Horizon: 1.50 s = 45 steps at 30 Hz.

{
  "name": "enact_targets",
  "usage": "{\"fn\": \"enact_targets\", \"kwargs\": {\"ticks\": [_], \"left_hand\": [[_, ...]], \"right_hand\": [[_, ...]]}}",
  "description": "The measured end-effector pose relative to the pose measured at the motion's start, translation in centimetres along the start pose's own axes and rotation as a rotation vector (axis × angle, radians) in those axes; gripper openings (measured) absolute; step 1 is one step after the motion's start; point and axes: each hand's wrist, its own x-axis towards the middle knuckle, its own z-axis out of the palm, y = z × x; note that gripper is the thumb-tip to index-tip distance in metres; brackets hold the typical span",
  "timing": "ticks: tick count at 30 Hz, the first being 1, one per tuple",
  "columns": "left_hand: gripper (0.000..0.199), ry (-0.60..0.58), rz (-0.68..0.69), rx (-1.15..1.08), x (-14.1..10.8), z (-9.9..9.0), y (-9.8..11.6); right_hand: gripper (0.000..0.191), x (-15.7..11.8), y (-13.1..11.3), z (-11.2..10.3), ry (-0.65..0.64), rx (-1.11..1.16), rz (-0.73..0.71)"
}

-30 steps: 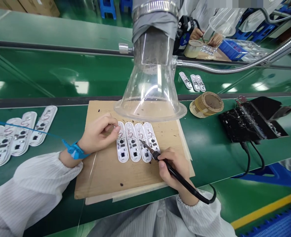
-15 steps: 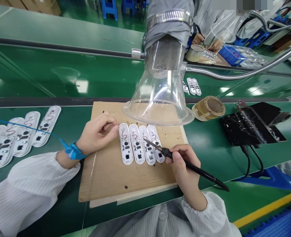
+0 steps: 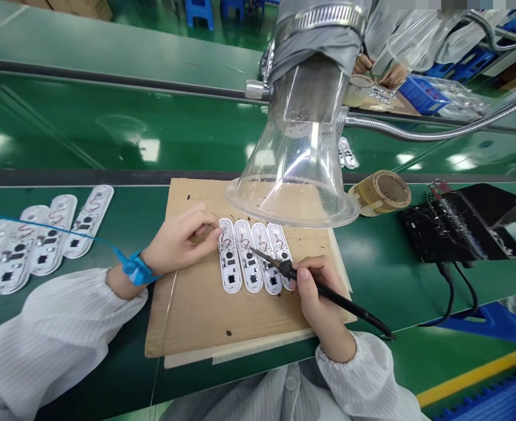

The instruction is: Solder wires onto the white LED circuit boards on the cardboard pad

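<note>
1. Head view: the left hand (image 3: 174,242) is curled narrow, pinching what looks like a thin solder wire (image 3: 165,316) that trails down across the cardboard (image 3: 187,318).
2. The right hand (image 3: 321,298) grips a soldering iron (image 3: 340,304) like a pen, its tip at the wiring of the third of four white boards (image 3: 246,257).
3. The boards lie side by side on the cardboard, which sits on the green counter (image 3: 371,286), beneath the rim of a clear fume hood (image 3: 293,169). Spare boards (image 3: 42,237) lie to the left, near the blue wrist strap (image 3: 135,270).
4. Risks: nothing appears to pin the boards, so a nudge from the tip could shift them. A slip could scorch plastic or melt nearby wires, and too much dwell could overheat the joint.
</note>
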Motion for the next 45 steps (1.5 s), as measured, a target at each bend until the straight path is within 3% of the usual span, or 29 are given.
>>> {"fn": "enact_targets", "kwargs": {"ticks": [14, 22, 27, 36, 45], "left_hand": [[0.013, -0.006, 0.067, 0.005, 0.1, 0.0, 0.1], [0.015, 0.05, 0.059, 0.02, 0.0, 0.0, 0.0], [0.014, 0.023, 0.064, 0.03, -0.1, -0.1, 0.0], [0.013, -0.017, 0.077, 0.025, -0.1, 0.0, 0.1], [0.012, -0.054, 0.075, 0.018, -0.1, -0.1, 0.1]], "right_hand": [[0.006, 0.0, -0.1, 0.0, -0.021, 0.013, -0.034], [0.011, 0.1, -0.4, 0.0, 0.06, 0.041, -0.056], [0.002, 0.0, -0.4, -0.1, -0.035, 0.064, -0.042], [0.003, -0.1, -0.2, -0.2, -0.136, 0.017, -0.004], [0.004, 0.4, -1.4, -0.2, -0.164, -0.113, -0.12]]}}
